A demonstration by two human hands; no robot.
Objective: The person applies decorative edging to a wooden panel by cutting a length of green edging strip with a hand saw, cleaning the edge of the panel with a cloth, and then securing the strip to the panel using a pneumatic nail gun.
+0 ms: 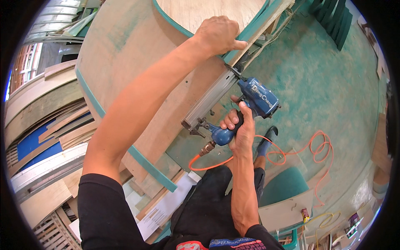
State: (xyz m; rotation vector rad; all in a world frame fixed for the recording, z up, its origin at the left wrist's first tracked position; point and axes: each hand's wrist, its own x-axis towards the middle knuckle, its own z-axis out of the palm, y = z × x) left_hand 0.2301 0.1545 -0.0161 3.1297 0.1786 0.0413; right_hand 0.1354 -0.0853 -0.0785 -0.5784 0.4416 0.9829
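My right hand (241,129) is wrapped round the black grip of a blue pneumatic nail gun (259,96). The gun's long grey magazine (211,98) slants down to the left, and its nose is against the edge of a green-edged wooden frame (255,32). An orange air hose (196,160) joins a brass fitting at the base of the handle. Farther up, my left hand (218,35) is closed over the frame's edge, thumb out to the right, just above the gun's nose. Its fingertips are hidden. Inside the green edging lies a pale wood panel (189,12).
A large brown board (125,50) supports the work. A curved green strip (152,168) runs below my left arm. Stacked planks (46,108) fill the left side. Loose hose coils (321,146) lie on the green-stained floor, near a green-topped piece (287,187). Dark curved pieces (337,21) stand at upper right.
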